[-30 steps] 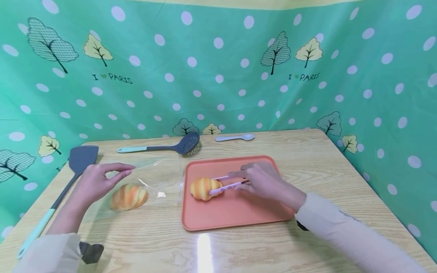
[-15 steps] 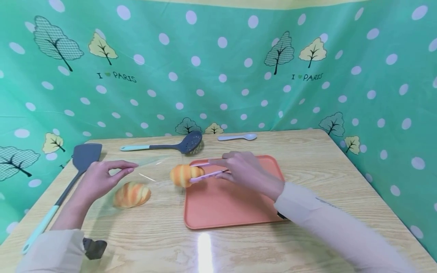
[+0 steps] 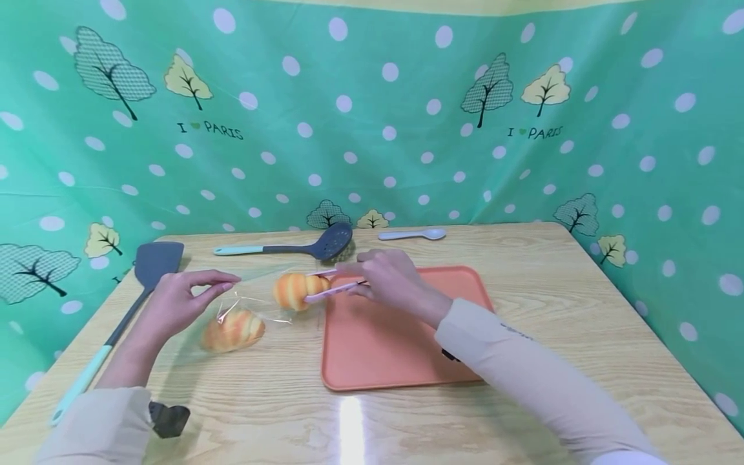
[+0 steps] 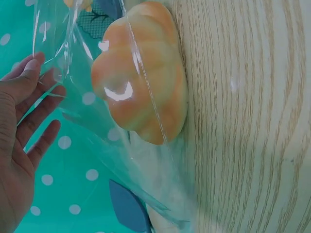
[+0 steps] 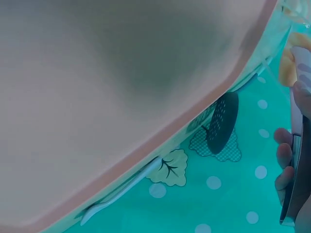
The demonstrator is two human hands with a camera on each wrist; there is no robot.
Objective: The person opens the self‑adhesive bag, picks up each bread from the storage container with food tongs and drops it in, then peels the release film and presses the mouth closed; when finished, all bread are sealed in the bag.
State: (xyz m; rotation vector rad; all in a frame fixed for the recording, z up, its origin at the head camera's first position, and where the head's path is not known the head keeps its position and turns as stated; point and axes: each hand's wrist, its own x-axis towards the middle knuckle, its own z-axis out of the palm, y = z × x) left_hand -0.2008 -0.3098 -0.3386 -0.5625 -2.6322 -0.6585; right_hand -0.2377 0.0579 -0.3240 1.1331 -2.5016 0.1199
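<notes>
A clear plastic bag (image 4: 104, 150) lies on the table with one croissant-like bread (image 3: 234, 330) inside it. My left hand (image 3: 183, 299) pinches the bag's upper edge between thumb and fingertips, lifting it. In my right hand (image 3: 389, 278) is a pair of tongs (image 3: 334, 290) with pale purple tips, gripping a second croissant-like bread (image 3: 294, 290). That bread is raised off the table at the bag's right end, left of the pink tray (image 3: 407, 349). Whether it is within the bag's mouth is hard to tell through the clear film.
Behind the bag lie a slotted ladle (image 3: 332, 243) and a small pale spoon (image 3: 414, 234). A dark spatula (image 3: 157, 261) with a mint handle stretches along the left side. A green polka-dot cloth (image 3: 372, 116) hangs behind the wooden table (image 3: 261, 413).
With the tongs, my right hand has lifted the second bread off the tray and carried it left to the bag. My left hand keeps its pinch on the bag.
</notes>
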